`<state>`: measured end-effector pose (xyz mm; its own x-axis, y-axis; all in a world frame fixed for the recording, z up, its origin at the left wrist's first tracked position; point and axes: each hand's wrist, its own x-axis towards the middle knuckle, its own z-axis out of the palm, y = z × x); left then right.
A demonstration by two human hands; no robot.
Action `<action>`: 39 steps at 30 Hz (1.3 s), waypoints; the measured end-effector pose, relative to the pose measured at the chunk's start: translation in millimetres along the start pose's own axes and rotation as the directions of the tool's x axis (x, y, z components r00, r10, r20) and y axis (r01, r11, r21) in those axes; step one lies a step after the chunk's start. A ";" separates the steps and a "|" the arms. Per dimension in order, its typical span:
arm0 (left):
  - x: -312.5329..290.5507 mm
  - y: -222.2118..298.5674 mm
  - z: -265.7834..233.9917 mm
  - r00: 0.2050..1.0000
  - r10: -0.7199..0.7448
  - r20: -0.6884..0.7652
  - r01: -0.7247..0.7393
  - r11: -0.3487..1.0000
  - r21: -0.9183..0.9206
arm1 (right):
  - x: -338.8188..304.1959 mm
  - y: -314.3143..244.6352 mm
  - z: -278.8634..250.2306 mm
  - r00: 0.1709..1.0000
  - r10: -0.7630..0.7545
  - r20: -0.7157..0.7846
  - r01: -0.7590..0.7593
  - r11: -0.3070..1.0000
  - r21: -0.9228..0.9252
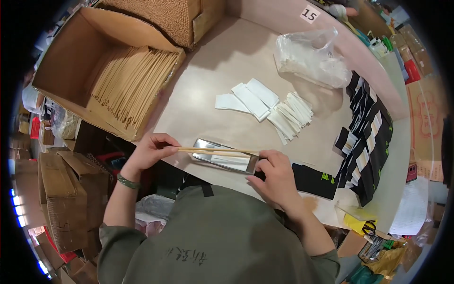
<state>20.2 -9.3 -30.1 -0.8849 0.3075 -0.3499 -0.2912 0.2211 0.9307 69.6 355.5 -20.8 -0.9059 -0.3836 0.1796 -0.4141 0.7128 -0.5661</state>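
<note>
A pair of wooden chopsticks (pixel 219 152) lies level across a small metal trough (pixel 200 143) at the table's front edge. My left hand (pixel 153 150) pinches their left ends between thumb and fingers. Closed around their right ends is my right hand (pixel 274 174), with its thumb lower, beside the trough's right end. Whether it also touches the trough, I cannot tell. Inside the trough, under the chopsticks, shows a white folded strip (pixel 239 162). Just right of my right hand lie flat black paper sleeves (pixel 314 181) with green print.
An open cardboard box (pixel 61 78) of chopsticks stands at the left, with a fuller box (pixel 146 16) behind. White packets (pixel 255 99) lie mid-table. A clear plastic bag (pixel 312 57) sits at the back right. Overlapping black sleeves with white inserts (pixel 366 137) line the right wall.
</note>
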 end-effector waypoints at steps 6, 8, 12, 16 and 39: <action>51.7 13.9 99.2 0.906 0.368 0.206 -0.422 0.775 0.471 | -9.2 14.2 7.8 0.998 -0.064 0.025 0.065 0.997 -0.032; 61.6 12.9 130.2 0.829 0.509 0.233 -0.552 0.672 0.494 | -8.2 17.4 14.7 0.999 -0.033 0.026 0.035 0.999 -0.041; 61.4 14.9 134.0 0.912 0.348 -0.217 -0.125 0.739 0.661 | -9.1 27.8 27.3 0.999 -0.027 0.031 0.031 0.992 -0.122; 51.6 -3.9 175.4 0.919 0.385 0.088 -0.376 0.782 0.497 | -10.6 15.0 33.1 0.999 -0.049 -0.007 0.048 0.989 -0.141; 53.2 33.6 191.9 0.795 0.110 0.597 -0.207 0.973 0.097 | -22.8 63.8 -20.6 0.984 -0.162 0.067 0.174 0.952 -0.250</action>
<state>33.1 192.2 -37.8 -0.5179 0.8213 -0.2393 -0.0647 0.2413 0.9683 62.0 421.9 -44.4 -0.8186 -0.5326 0.2151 -0.5744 0.7590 -0.3065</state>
